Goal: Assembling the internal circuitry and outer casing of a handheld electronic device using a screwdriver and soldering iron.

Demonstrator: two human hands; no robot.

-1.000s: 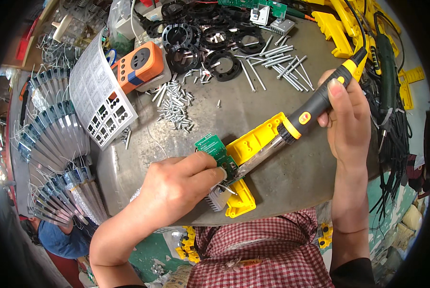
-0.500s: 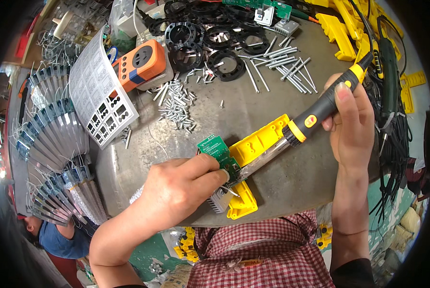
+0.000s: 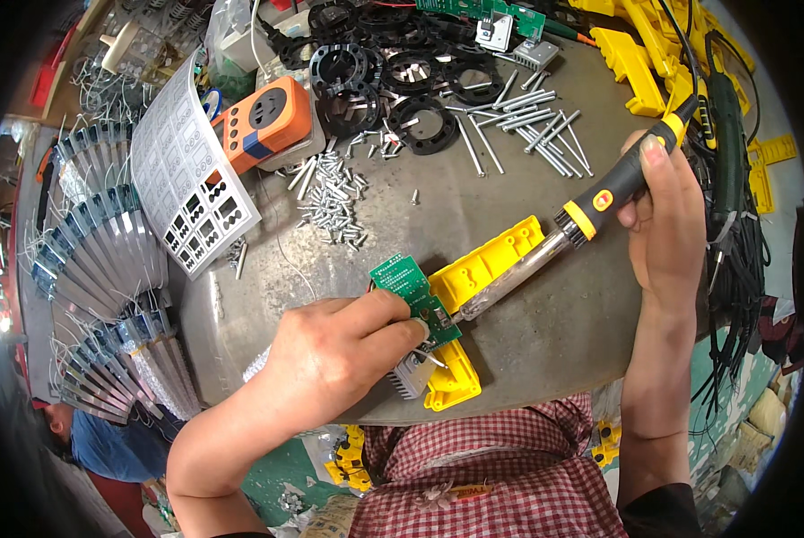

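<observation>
My left hand (image 3: 343, 345) pinches a green circuit board (image 3: 400, 280) between thumb and fingers. A finned grey metal heatsink (image 3: 411, 374) shows below the board, with a short pale wire sticking out beside it. Beneath the board lies a long yellow plastic housing half (image 3: 491, 260), hollow side up and partly covered. My right hand (image 3: 666, 211) is closed around the black and yellow handle of a soldering iron (image 3: 599, 199). The iron's metal barrel slants down left across the housing, and its tip is at the board's right edge, close to my left thumb; contact cannot be made out.
Loose screws (image 3: 332, 202), long bolts (image 3: 545, 130) and black plastic rings (image 3: 422, 124) lie farther back. An orange socket device (image 3: 267, 117) stands behind a printed sheet (image 3: 186, 170). Fanned metal strips (image 3: 106, 251) with wires fill the left; black cables (image 3: 734, 296) hang at the right.
The soldering iron has drawn back slightly up and to the right, and its tip now shows at the board's edge. My left hand and the board have hardly moved.
</observation>
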